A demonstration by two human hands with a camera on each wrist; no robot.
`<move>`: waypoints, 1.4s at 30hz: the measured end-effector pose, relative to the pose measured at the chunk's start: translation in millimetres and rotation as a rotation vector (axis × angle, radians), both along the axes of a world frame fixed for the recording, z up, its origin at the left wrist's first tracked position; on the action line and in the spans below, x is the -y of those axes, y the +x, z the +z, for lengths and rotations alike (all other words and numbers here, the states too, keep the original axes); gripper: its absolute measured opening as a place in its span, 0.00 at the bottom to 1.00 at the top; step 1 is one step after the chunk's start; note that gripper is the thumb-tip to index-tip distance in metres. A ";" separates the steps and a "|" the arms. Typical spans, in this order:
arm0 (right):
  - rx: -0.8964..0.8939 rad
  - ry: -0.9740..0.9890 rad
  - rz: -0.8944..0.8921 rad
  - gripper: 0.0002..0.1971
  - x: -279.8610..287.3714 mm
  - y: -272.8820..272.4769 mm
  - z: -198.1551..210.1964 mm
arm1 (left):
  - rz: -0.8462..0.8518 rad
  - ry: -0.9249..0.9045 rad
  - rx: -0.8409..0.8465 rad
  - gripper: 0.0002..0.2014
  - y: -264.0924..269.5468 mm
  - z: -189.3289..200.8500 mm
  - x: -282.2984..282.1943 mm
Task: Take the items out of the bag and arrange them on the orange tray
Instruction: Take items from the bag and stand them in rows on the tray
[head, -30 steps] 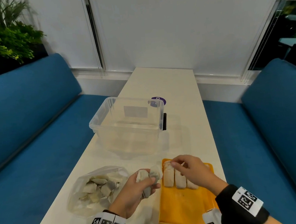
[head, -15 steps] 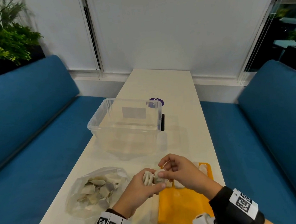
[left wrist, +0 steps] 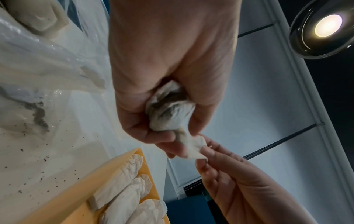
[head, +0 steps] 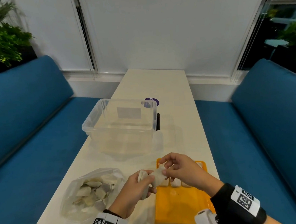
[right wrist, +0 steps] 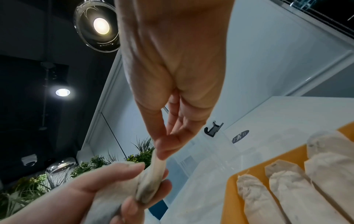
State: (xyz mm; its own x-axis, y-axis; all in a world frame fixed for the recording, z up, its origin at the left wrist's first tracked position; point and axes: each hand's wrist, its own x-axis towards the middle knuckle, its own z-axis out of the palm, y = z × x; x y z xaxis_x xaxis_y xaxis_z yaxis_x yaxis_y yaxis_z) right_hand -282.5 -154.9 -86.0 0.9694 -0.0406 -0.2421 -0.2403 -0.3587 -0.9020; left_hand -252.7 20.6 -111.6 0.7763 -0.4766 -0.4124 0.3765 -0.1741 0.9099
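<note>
A clear plastic bag [head: 93, 191] of white wrapped pouches lies at the table's near left. To its right is the orange tray [head: 180, 205], with three pouches [right wrist: 287, 189] in a row at its far end, partly hidden behind my right hand in the head view. My left hand [head: 145, 180] grips a bundle of pouches [left wrist: 168, 109] above the tray's left edge. My right hand [head: 165, 166] pinches one pouch [head: 158, 177] at its end, and the other end is still between my left fingers.
A clear plastic container [head: 121, 124] stands further up the narrow white table [head: 179, 127], with a purple sticker [head: 151, 102] and a black clip [head: 158, 121] beside it. Blue benches run along both sides. Dark crumbs dot the table by the bag [left wrist: 38, 60].
My right hand left the pouches on the tray, came over to my left hand and took hold of one pouch from the bundle. It is now drawn partly out.
</note>
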 end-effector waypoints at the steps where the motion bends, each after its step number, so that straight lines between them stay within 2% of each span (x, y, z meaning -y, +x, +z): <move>1: 0.004 0.003 0.001 0.12 2.0 -0.6 0.9 | -0.017 0.004 0.017 0.08 -0.1 -1.2 -0.3; 5: 0.014 -0.136 0.018 0.06 12.9 -4.9 4.9 | -0.032 0.004 0.037 0.04 -0.5 -4.4 -0.2; 8: 0.048 -0.293 -0.002 0.04 25.0 -7.1 5.9 | -0.017 0.031 0.037 0.05 -0.4 -6.7 0.7; 14: 0.123 -0.529 -0.040 0.04 61.6 -16.2 6.5 | 0.129 -0.051 -0.072 0.06 3.1 -10.6 -6.0; 18: 0.016 -0.618 0.001 0.07 83.9 -21.4 -12.0 | 0.208 -0.104 -0.134 0.08 6.9 -17.3 -13.5; 23: -0.133 -0.692 0.084 0.09 98.1 -20.7 -37.2 | 0.329 -0.280 -0.247 0.11 12.0 -18.9 -24.0; 27: -0.167 -0.769 0.120 0.12 100.3 -13.7 -55.5 | 0.346 -0.398 -0.274 0.13 12.7 -17.0 -26.8; 30: -0.175 -0.829 0.091 0.09 100.1 -7.9 -64.7 | 0.318 -0.467 -0.291 0.13 10.5 -14.2 -27.0; 34: -0.155 -0.867 0.041 0.05 98.6 -5.0 -71.2 | 0.259 -0.497 -0.308 0.15 10.5 -16.1 -26.9; 39: -0.054 -0.801 -0.025 0.14 84.3 -4.3 -63.0 | 0.273 -0.456 -0.302 0.11 9.1 -15.7 -23.4; 42: 0.056 -0.698 -0.006 0.14 59.8 -1.3 -47.6 | 0.291 -0.428 -0.290 0.09 8.0 -13.2 -20.2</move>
State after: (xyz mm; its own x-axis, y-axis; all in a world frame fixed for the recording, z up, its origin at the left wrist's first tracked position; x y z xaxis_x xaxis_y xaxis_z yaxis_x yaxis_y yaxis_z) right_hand -283.8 -214.6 -133.6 0.9790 -0.1734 -0.1070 -0.2035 -0.8576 -0.4724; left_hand -244.6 40.8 -124.9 0.7841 -0.4323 -0.4453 0.5979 0.3335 0.7289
